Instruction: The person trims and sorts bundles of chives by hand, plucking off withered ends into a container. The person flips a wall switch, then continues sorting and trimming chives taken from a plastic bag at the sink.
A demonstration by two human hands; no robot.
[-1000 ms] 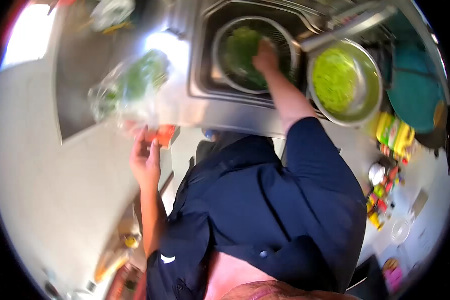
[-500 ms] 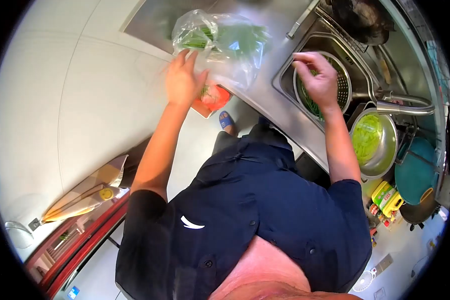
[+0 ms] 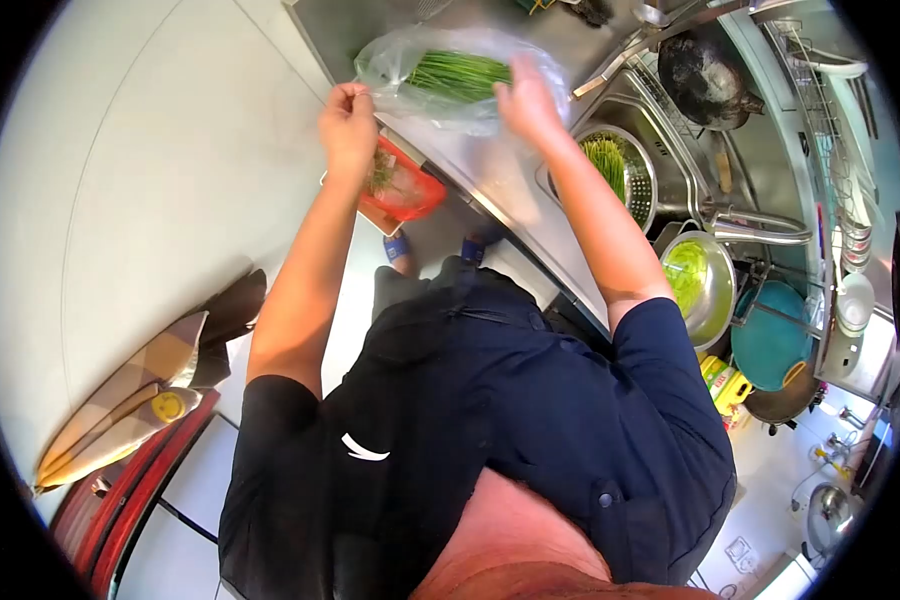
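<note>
A clear plastic bag [image 3: 385, 70] lies on the steel counter with a bunch of long thin green stalks, like chives [image 3: 460, 76], inside it. My left hand [image 3: 348, 125] pinches the bag's left edge, fingers closed. At the other end of the bunch is my right hand [image 3: 532, 105], slightly blurred, thumb and fingers apart at the bag's right side. Whether it lies inside the bag or against its outside I cannot tell. More of these stalks [image 3: 605, 165] fill part of a perforated steel colander [image 3: 642, 185] in the sink.
Below the counter edge stands a bin with a red liner [image 3: 415, 195]. Beside the sink [image 3: 675, 160] are a curved faucet [image 3: 760, 225] and a steel bowl [image 3: 712, 300] holding pale green pieces [image 3: 686, 272]. A dark wok [image 3: 705, 80] sits behind, and a teal board [image 3: 770, 335] to the right.
My right hand has moved left from over the sink to the bag. My left hand has closed on the bag's edge, and the stalks in the bag show more clearly.
</note>
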